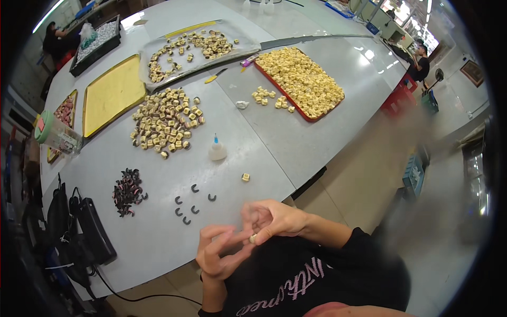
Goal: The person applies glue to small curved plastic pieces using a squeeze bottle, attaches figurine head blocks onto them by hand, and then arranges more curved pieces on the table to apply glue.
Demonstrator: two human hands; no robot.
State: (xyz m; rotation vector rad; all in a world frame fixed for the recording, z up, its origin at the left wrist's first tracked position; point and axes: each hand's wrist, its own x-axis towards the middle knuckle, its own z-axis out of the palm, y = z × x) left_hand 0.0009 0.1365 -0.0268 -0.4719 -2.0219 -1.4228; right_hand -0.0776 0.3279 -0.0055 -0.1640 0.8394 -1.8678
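Observation:
Close to my body, past the table's near edge, my left hand (221,252) and my right hand (279,219) meet at a small cream-coloured piece (253,239). My right thumb and fingers pinch it, and the thumb and forefinger of my left hand close on its other side. Fingers cover most of the piece, and some are blurred. On the table beyond my hands lie several loose black C-shaped pieces (195,210). A single cream block with a dark edge (245,177) sits just beyond my right hand.
A pile of black curved pieces (127,193) lies left. Farther back are a small squeeze bottle (217,152), a heap of cream-and-dark blocks (166,121), a red tray of cream blocks (311,117), a yellow tray (113,98) and a knife (215,76). A black device (96,230) stands near left.

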